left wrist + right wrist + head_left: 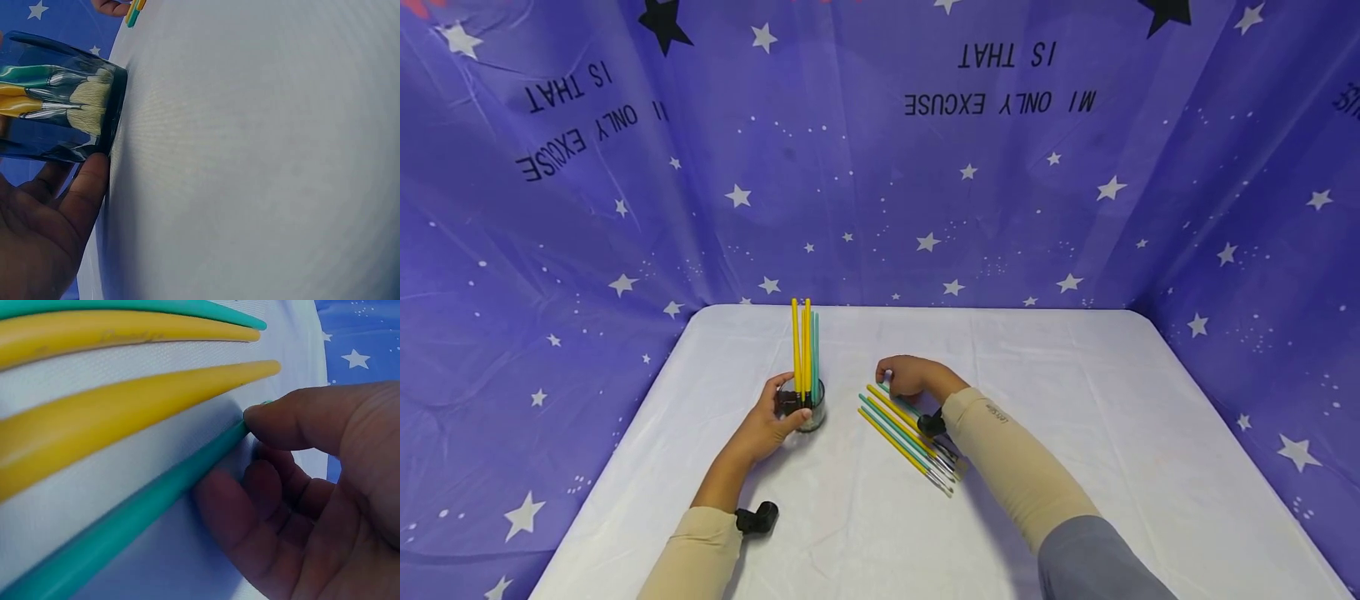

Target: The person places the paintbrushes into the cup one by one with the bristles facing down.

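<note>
- Tabletop (pixel 1075 433): white cloth cover; starred purple backdrop (pixel 550 250) behind.
- Glass jar (pixel 808 406): upright, left of centre, containing yellow and teal paintbrushes (pixel 805 346), bristles down.
- Left hand (pixel 769 425): grip closed around the glass jar.
- Loose paintbrushes (pixel 904 437): lying flat, just right of the jar.
- Right hand (pixel 908 375): fingertips (pixel 265 419) pinching the teal paintbrush (pixel 131 519) handle end.

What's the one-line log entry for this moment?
left hand: grips brush cup | right hand: pinches teal brush tip | loose brushes: flat on table
</note>
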A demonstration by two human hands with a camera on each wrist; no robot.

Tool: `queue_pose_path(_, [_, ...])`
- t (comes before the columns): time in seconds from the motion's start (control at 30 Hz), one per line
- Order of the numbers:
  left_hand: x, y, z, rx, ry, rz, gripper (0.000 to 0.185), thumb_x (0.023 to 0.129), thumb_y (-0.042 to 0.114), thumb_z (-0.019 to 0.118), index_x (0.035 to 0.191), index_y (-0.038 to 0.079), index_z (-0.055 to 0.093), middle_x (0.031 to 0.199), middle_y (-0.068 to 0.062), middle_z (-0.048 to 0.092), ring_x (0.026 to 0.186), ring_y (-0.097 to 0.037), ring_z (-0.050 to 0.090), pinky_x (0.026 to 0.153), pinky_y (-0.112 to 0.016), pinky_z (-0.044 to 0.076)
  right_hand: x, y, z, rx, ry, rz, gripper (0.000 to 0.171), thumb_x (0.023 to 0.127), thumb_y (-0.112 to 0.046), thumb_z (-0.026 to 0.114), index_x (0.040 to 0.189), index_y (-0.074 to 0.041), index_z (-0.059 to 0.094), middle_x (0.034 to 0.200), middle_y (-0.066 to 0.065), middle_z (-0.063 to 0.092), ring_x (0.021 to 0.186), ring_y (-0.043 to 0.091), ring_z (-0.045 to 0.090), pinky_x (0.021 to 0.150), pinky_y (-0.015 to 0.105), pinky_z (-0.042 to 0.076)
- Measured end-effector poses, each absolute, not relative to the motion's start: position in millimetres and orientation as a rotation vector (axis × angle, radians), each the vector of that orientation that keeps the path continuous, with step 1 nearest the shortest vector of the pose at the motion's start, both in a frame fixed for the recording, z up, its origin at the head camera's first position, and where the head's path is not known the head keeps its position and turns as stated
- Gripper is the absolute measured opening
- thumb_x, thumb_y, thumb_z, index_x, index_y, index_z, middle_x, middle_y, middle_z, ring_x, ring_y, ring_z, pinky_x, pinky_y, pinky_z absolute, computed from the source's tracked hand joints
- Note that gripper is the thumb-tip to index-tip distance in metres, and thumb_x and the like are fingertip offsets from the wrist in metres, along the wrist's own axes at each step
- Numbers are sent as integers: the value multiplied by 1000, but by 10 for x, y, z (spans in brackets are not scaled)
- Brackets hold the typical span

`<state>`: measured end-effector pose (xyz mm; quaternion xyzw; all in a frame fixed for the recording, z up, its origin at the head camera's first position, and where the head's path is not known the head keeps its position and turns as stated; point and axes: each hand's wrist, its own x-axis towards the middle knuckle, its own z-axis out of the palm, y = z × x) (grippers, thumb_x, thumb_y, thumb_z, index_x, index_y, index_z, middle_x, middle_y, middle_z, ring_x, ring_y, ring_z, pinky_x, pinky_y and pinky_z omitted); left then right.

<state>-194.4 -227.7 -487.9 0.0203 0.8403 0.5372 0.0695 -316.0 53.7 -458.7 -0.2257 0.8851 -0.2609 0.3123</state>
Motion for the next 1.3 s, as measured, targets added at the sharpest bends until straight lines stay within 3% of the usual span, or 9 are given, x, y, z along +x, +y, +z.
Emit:
queue_pose_path(0.2, [-1926, -2298, -4882, 32, 2540, 1601, 80, 92, 32, 72, 153, 24, 21, 146, -27, 42, 134, -43, 40, 111, -61, 23, -3146, 557, -4565, -622, 2299, -751, 29, 88, 9, 54, 111, -9, 57, 74, 3, 44, 53, 15, 43, 52, 29, 41])
queue_pose_path(0.5, [-1933, -2276, -4896, 45, 2534, 1611, 81, 92, 33, 73, 153, 24, 21, 146, -27, 41, 135, -43, 39, 111, -61, 23, -3123, 627, -4386, -608, 2262, -895, 29, 94, 5, 53, 122, -3, 54, 93, 10, 52, 64, 18, 47, 60, 39, 52])
queue_pose_path(0.73, [-1933, -2262, -4879, 57, 2530, 1622, 81, 92, 31, 73, 153, 23, 21, 145, -27, 42, 135, -43, 40, 110, -60, 24, -3156, 689, -4234, -648, 2247, -1001, 34, 93, 4, 53, 126, 0, 51, 91, 9, 52, 69, 19, 51, 65, 47, 54])
queue_pose_path(0.87, [-1932, -2260, -4871, 60, 2525, 1632, 81, 92, 30, 72, 154, 23, 21, 146, -28, 41, 136, -44, 38, 111, -60, 24, -3162, 694, -4140, -633, 2226, -1094, 31, 93, 4, 52, 123, -4, 51, 91, 9, 50, 70, 20, 51, 72, 56, 53])
queue_pose_path(1.0, [-1933, -2267, -4877, 48, 2525, 1625, 81, 92, 32, 72, 154, 24, 21, 148, -28, 39, 137, -44, 36, 111, -61, 23, -3174, 672, -4067, -638, 2212, -1184, 27, 93, 2, 52, 118, -10, 52, 91, 10, 49, 70, 23, 53, 71, 53, 54])
queue_pose_path(1.3, [-1941, -2271, -4879, 49, 2533, 1605, 81, 92, 34, 72, 154, 23, 20, 147, -28, 40, 137, -44, 37, 111, -61, 24, -3162, 530, -3923, -620, 2203, -1385, 27, 94, 0, 53, 120, -9, 49, 95, 10, 46, 78, 24, 53, 75, 53, 54])
